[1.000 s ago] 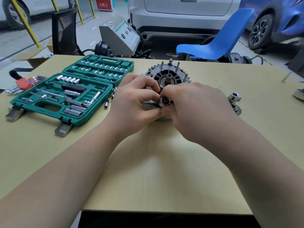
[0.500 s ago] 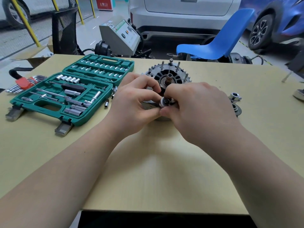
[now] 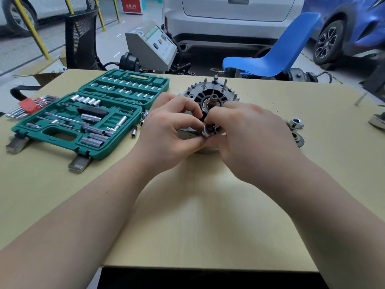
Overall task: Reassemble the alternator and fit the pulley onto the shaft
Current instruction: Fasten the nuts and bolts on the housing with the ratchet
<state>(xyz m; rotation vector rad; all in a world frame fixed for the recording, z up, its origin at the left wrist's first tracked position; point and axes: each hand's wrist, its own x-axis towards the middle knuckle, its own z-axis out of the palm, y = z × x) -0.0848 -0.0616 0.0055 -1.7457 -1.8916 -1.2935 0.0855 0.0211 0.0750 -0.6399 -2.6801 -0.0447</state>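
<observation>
Both hands, the left hand (image 3: 166, 130) and right hand (image 3: 248, 138), are kept pinched on a small metal sleeve (image 3: 209, 130) before the alternator (image 3: 210, 97) on the tabletop (image 3: 187, 215); little is changed since a second ago, so fitting seems unfinished. The pulley (image 3: 298, 138) is left lying to the right.

— Where does the alternator (image 3: 210, 97) sit?
— Mid-tabletop (image 3: 187, 215), behind both hands, socket case (image 3: 83, 122) to its left.
— And right of it?
— A nut (image 3: 295, 123) and pulley (image 3: 298, 138), near each other; a chair (image 3: 270, 57) behind the tabletop.
</observation>
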